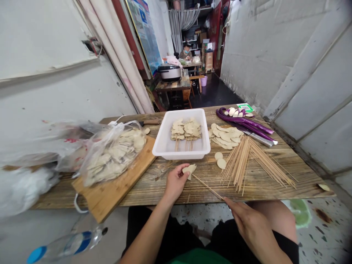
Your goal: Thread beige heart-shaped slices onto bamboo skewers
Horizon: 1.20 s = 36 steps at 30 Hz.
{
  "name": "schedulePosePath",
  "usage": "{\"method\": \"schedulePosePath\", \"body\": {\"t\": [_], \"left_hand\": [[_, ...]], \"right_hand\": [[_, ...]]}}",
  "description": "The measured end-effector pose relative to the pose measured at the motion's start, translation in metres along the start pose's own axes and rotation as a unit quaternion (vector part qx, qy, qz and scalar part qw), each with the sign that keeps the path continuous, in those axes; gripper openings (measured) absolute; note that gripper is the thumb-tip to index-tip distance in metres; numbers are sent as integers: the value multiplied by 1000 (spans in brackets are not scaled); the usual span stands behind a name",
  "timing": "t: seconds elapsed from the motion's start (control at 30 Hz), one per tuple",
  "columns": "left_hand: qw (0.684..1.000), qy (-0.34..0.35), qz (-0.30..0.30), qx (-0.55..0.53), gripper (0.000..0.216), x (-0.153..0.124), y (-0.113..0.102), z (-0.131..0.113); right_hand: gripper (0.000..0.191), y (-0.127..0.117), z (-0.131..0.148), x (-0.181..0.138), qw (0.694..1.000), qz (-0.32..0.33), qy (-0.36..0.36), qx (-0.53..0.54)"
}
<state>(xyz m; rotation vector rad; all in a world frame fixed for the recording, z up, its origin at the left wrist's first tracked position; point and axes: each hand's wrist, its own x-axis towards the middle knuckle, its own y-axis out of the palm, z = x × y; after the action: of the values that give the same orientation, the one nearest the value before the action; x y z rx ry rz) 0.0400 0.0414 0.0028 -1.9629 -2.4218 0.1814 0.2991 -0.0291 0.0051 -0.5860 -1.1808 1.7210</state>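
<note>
My left hand [176, 179] pinches a thin, pale beige slice [189, 169] just in front of the white plastic tray [181, 156]. A bamboo skewer [207, 186] runs from that slice down to my right hand [247, 218], whose fingers close on its lower end at the table's front edge. Inside the tray lie several skewers threaded with folded slices [185, 129]. To the right, a pile of loose slices [225, 135] sits beside a fanned bundle of bare bamboo skewers [242, 165]. Two round slices [220, 160] lie apart, nearer to me.
On the left, a clear plastic bag of slices [115, 154] rests on a wooden board [104, 205] overhanging the edge. Behind it is a knife handle [151, 122]. Purple eggplants [244, 121] and a knife blade [258, 137] lie far right. A person [187, 53] sits in the background.
</note>
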Motion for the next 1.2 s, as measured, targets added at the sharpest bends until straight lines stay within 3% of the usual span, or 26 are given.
{"method": "schedulePosePath", "body": {"t": [0.33, 0.7, 1.07, 1.2], "left_hand": [[999, 26, -18, 39, 33, 3, -2, 13], [998, 29, -33, 33, 34, 2, -3, 13], [996, 43, -20, 70, 33, -1, -1, 12], [999, 26, -21, 34, 35, 0, -1, 9]], "right_hand": [[42, 2, 3, 3, 1000, 1, 0, -10], [44, -1, 13, 10, 999, 32, 17, 2], [40, 10, 16, 16, 1000, -6, 1, -5], [39, 12, 18, 19, 999, -43, -4, 20]]}}
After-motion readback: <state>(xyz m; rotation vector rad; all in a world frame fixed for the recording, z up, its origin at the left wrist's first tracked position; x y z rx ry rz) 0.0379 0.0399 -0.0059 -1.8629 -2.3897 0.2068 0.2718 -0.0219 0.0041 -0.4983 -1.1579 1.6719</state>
